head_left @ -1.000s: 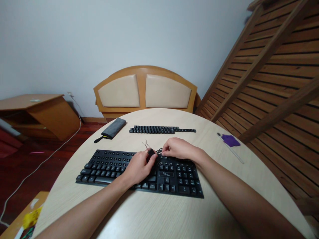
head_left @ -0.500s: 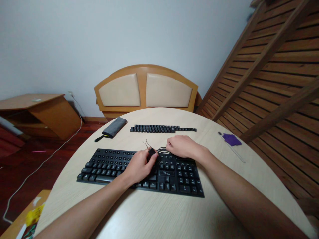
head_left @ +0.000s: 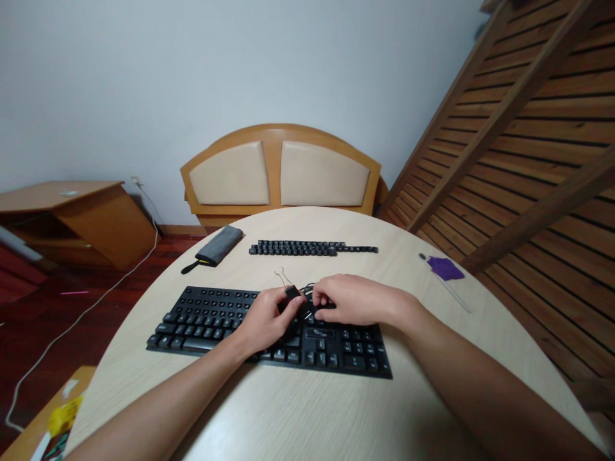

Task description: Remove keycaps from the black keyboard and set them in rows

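Observation:
My left hand (head_left: 270, 318) is closed around a keycap puller (head_left: 293, 292) with a black handle. Two thin wire prongs stick out from its far end, above the keyboard. Beneath both hands lies a black keyboard (head_left: 206, 333), with keycaps gone from its upper rows on the left. Just right of the puller, my right hand (head_left: 348, 299) hovers over the keyboard's top part, its fingers curled and the thumb held a little apart from them. Nothing shows between those fingers. A dark cable (head_left: 307, 288) loops between the hands, partly hidden.
Removed keycaps (head_left: 293, 248) stand in rows behind the keyboard. A grey pouch (head_left: 218, 246) is at the table's back left. To the right are a purple cloth (head_left: 446, 268) and a thin brush (head_left: 446, 285). The round table (head_left: 269, 416) has a curved edge.
My right hand has come left and slightly nearer, from the cable at the keyboard's back to beside the puller, and its thumb has parted from the fingers. The left hand barely moved.

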`<state>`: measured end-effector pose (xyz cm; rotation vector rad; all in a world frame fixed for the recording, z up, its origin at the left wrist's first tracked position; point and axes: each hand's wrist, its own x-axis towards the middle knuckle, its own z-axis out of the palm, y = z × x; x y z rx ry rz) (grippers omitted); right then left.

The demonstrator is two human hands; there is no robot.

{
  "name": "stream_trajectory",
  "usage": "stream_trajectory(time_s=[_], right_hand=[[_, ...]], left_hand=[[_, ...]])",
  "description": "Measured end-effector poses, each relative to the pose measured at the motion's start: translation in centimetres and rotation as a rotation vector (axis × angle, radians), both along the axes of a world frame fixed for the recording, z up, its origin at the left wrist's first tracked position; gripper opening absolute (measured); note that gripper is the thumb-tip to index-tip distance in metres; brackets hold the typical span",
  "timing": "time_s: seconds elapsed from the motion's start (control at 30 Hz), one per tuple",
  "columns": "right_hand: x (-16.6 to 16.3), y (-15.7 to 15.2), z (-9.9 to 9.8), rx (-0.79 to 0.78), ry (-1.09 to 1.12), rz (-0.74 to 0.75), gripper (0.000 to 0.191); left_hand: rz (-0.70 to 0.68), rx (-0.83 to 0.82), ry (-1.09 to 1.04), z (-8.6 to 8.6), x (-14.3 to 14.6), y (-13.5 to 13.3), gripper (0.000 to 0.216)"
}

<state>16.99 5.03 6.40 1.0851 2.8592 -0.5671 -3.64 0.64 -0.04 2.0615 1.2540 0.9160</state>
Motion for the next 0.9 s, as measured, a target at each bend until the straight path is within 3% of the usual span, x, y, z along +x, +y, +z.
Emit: stream_trajectory(time_s=[0.53, 0.9], right_hand=[[-0.9, -0.6, -0.9, 0.025, -0.042, 0.049, 0.026], [-1.0, -0.3, -1.4, 0.035, -0.002, 0.056, 0.019]], left_hand=[[-0.213, 0.004, 0.023, 0.5, 0.1, 0.0, 0.027], [-0.127, 0.173, 0.240, -0.3, -0.2, -0.6, 0.018]])
